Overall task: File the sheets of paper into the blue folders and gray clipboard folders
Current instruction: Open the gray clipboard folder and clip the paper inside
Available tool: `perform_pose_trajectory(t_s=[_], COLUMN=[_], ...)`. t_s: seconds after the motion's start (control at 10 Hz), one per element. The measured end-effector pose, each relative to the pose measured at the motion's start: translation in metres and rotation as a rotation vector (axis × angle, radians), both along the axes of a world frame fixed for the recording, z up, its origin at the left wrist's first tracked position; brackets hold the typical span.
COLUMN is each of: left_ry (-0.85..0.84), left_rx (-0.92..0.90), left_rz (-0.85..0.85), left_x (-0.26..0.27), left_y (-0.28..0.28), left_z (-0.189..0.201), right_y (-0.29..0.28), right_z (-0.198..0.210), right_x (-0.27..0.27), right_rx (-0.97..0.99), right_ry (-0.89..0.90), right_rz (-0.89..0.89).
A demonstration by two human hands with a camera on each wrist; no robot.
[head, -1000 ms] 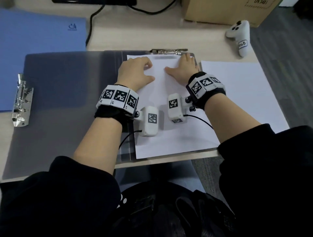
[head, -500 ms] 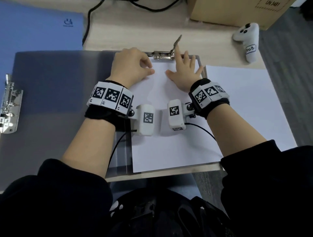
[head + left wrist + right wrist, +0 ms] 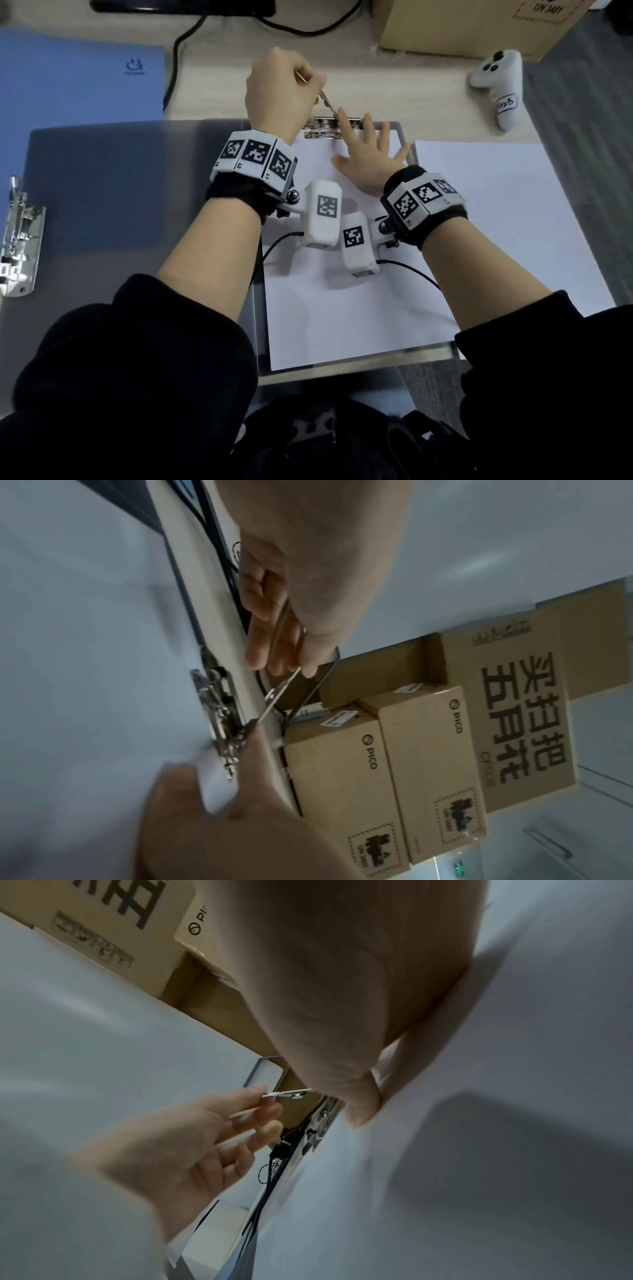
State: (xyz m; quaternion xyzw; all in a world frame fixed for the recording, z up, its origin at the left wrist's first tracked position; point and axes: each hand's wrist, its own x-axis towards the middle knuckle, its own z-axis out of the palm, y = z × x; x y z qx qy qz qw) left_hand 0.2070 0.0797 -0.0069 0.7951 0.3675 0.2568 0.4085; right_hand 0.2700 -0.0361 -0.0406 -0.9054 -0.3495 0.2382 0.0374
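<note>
The left hand (image 3: pixel 279 90) has its grip closed on the raised clip lever (image 3: pixel 327 101), upper centre of the head view. The right hand (image 3: pixel 368 161) lies flat with fingers spread on the sheet (image 3: pixel 342 308), just below the clip (image 3: pixel 323 128). That sheet sits on the gray folder (image 3: pixel 113 205), apparently not yet clamped. More paper (image 3: pixel 496 212) waits at right, and the blue folder (image 3: pixel 68 82) at upper left is closed. Whether the sheet's top edge is under the clip is hidden by the hands.
</note>
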Motion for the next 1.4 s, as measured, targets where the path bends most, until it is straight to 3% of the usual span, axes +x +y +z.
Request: perform_pose_trajectory(t_s=[0.3,0.8,1.1,1.4], left_ry=[0.255,0.43,0.439,0.267], left_rx=[0.067,0.123,0.17,0.017], left_rz=[0.006,-0.095,-0.072,0.041], left_x=[0.0,-0.001,-0.002,-0.007], left_y=[0.02,0.025,0.023,0.014], left_z=[-0.015,-0.03,-0.034,-0.032], right_y=[-0.001,-0.001,0.001,-0.001], right_z=[0.002,0.0,-0.001,0.0], right_x=[-0.002,-0.002,-0.003,-0.004], right_rx=[0.012,0.002,-0.005,0.013], right_ry=[0.01,0.001,-0.004,-0.016], right_rz=[0.002,0.006,0.003,-0.007])
